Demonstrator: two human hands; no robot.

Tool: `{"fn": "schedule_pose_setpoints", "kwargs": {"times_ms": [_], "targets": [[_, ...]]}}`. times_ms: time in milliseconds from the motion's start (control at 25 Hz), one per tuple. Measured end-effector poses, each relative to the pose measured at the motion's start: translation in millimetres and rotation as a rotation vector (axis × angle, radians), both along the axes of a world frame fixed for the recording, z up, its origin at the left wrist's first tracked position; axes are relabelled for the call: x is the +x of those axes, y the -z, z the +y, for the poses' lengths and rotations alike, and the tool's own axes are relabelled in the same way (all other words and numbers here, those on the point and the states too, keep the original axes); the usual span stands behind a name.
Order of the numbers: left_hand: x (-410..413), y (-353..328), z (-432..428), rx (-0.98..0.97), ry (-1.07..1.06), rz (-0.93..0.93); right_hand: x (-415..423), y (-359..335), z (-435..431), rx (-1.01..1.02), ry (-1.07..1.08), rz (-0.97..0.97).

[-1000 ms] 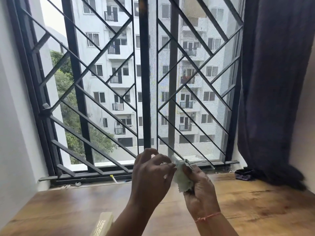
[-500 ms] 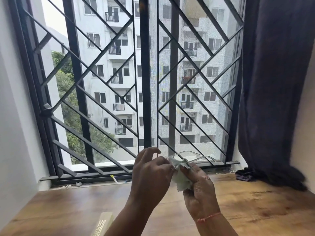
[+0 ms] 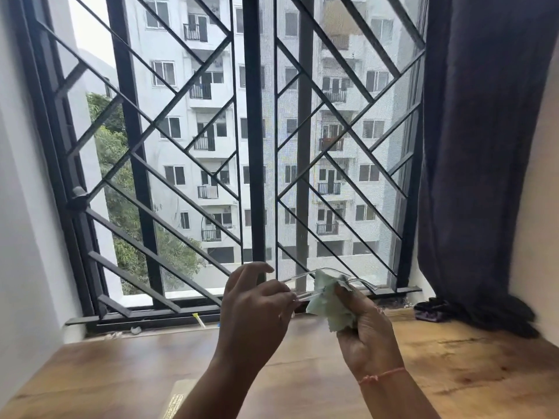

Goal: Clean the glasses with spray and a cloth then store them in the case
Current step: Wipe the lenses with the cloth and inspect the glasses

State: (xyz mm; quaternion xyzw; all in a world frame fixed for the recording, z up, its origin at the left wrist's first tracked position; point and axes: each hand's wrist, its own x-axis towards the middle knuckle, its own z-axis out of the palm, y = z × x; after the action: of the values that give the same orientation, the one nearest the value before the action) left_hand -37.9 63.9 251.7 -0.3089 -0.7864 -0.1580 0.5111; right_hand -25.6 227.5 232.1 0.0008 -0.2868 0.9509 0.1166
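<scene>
"Low at six o'clock, over the wooden table, what do the hands have?"

"The left hand pinches one end of the glasses with curled fingers, one finger lifted free. The right hand is closed round a pale green cloth, which is bunched over part of the frame."

"Where are the glasses?"

"In the air between the hands, above the table and in front of the window grille."

"Which way do they lie?"

"Long axis roughly nine to three. A clear arm sticks out past the cloth toward three o'clock."

"Any case?"

"A pale flat thing with print sits at seven o'clock, cut off by the bottom edge. Whether it is a case, I cannot tell. A small dark object lies at three o'clock under the dark curtain, too blurred to name."
</scene>
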Motion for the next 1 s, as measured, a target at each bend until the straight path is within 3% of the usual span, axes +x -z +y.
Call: {"fn": "schedule_pose_setpoints", "kwargs": {"times_ms": [520, 1000], "targets": [[-10, 9, -19, 0.034, 0.023, 0.072, -2, -7, 22, -0.12, -0.171, 0.059], [-17, 20, -30, 0.21, 0.067, 0.054, -1, 2, 34, -0.112, -0.057, 0.045]]}}
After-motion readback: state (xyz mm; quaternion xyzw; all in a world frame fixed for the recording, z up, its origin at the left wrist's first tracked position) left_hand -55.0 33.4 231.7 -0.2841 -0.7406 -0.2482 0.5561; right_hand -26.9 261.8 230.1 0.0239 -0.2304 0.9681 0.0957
